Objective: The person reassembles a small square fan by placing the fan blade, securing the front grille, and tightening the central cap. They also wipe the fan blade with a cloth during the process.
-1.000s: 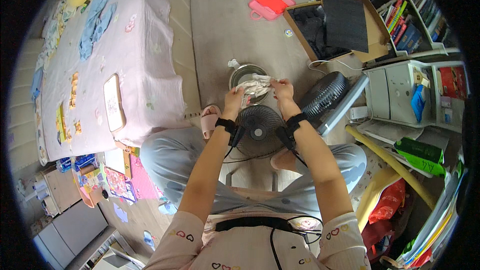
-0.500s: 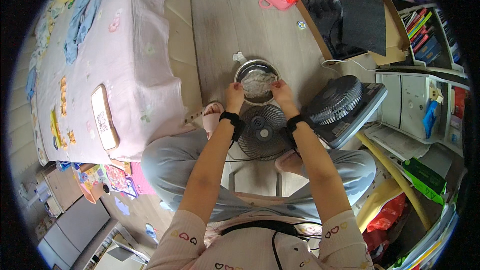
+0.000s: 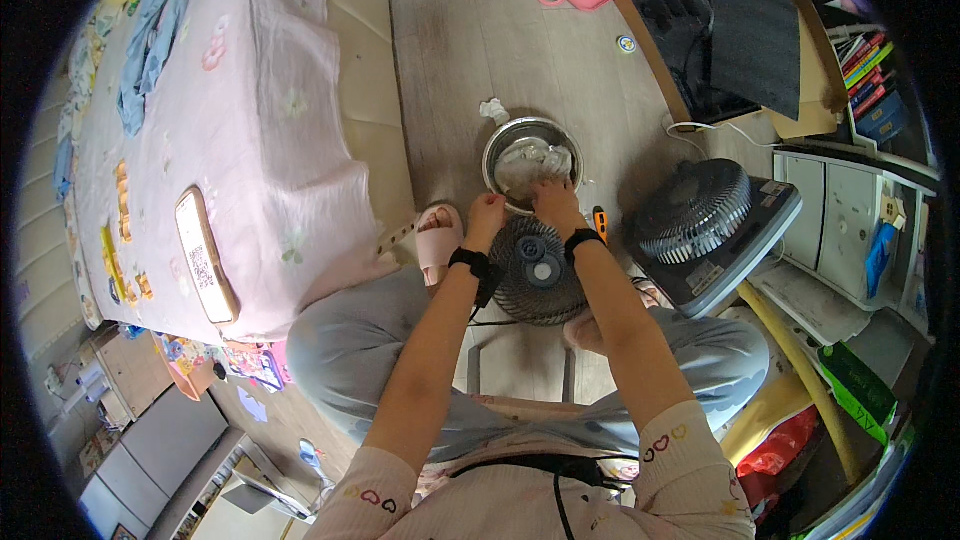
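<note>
A round steel bowl (image 3: 486,162) stands on the floor in front of me. In it lies a crumpled, whitish, wet-looking wad (image 3: 520,166), perhaps tissue or cloth; its material is unclear. My right hand (image 3: 556,202) reaches over the near rim with fingers stretched down onto the wad. At the near left rim my left hand (image 3: 487,212) is closed in a pinch; what it holds, if anything, is too small to make out. Just below both hands a dark round fan grille (image 3: 520,285) with a hub lies between my feet. Black bands circle both wrists.
A fan on its base (image 3: 700,225) lies to the right, with an orange-and-black tool (image 3: 600,223) beside it. A scrap of white paper (image 3: 493,111) lies beyond the bowl. An open cardboard box (image 3: 820,90) is farther right. On the bed at left rests a phone (image 3: 205,255).
Both hands were pinching the whitish wad at its sides over the bowl. Now my right hand has its fingers inside the bowl, and my left has drawn back to the near rim.
</note>
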